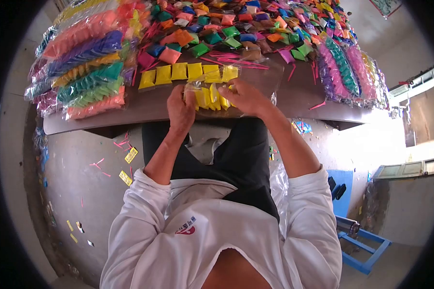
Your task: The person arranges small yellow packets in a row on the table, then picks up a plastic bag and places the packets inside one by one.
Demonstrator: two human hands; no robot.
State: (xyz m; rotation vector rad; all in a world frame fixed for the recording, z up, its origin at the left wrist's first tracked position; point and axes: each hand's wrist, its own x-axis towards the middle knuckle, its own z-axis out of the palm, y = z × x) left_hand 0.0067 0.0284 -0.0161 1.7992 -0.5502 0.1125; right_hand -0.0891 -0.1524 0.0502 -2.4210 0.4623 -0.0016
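My left hand (182,107) is closed on the left side of a clear plastic bag near the table's front edge. Inside the bag several yellow packets (203,98) stand side by side. On the bag's right, my right hand (246,98) has its fingers bent against the yellow packets, and its fingertips are partly hidden by plastic. Just beyond both hands lies a row of yellow packets (179,72), the right ones under clear film.
Filled bags of colored packets (89,67) are stacked at the table's left, more bags (345,70) at its right. A heap of mixed packets (236,31) covers the back. Pink strips (236,61) lie before it. A blue metal frame (366,250) stands on the floor.
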